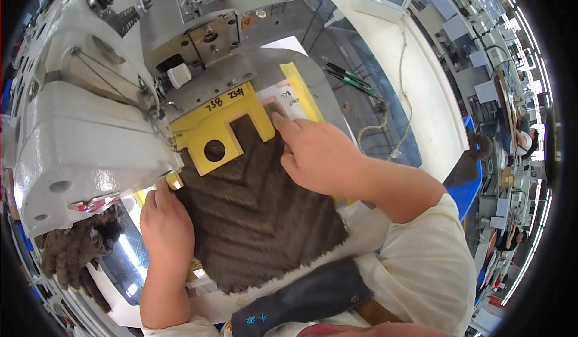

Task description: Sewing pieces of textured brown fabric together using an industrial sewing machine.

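A piece of dark brown fur [259,216] with chevron ridges lies under a sewing machine [84,132]. On its far end rests a flat yellow template [198,138] with a round hole and a square notch, bearing handwriting. My left hand [167,222] is closed at the fur's left edge, just below the needle area, fingertips pressed together beside a small shiny yellow part [174,181]. Over the right edge of the fur and template lies my right hand [319,153], its index finger stretched out and the thumb apart; the remaining fingers are mostly hidden.
Tweezers and green-handled tools [352,81] lie at the far right of the machine plate, with a cord [403,84] beyond. More brown fur [84,246] hangs at the left. A blue bin [469,186] stands to the right. People work at benches farther off.
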Demonstrator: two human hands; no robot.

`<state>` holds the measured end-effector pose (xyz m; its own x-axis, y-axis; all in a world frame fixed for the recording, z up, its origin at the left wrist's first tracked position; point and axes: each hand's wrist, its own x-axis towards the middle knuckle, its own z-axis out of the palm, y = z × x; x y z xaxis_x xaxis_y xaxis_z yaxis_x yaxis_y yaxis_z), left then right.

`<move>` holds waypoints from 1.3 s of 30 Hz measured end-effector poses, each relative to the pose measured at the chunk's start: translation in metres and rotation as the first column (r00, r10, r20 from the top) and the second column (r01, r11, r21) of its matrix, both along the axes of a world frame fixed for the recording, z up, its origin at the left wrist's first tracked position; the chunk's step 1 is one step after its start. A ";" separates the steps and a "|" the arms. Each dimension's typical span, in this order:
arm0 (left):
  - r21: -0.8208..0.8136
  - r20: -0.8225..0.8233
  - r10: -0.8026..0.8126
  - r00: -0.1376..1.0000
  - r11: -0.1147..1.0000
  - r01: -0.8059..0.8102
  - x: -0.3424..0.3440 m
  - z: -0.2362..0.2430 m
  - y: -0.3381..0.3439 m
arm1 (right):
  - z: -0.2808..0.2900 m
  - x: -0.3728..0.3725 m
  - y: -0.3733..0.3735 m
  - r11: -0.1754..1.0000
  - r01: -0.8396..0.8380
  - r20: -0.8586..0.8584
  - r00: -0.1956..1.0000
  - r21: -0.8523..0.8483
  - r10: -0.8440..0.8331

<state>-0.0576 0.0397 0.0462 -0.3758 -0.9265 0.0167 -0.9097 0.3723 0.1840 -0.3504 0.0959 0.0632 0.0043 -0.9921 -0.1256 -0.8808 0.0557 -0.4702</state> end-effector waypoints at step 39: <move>-0.204 -0.117 -0.144 0.983 0.972 0.119 0.011 -0.018 -0.003 | 0.005 0.006 -0.006 0.992 0.078 0.038 0.997 -0.104 -0.074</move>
<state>-0.0467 0.0363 0.0277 -0.4767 -0.8430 0.2491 -0.8234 0.5274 0.2092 -0.3442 0.0903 0.0680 -0.0692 -0.9974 -0.0214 -0.8592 0.0705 -0.5067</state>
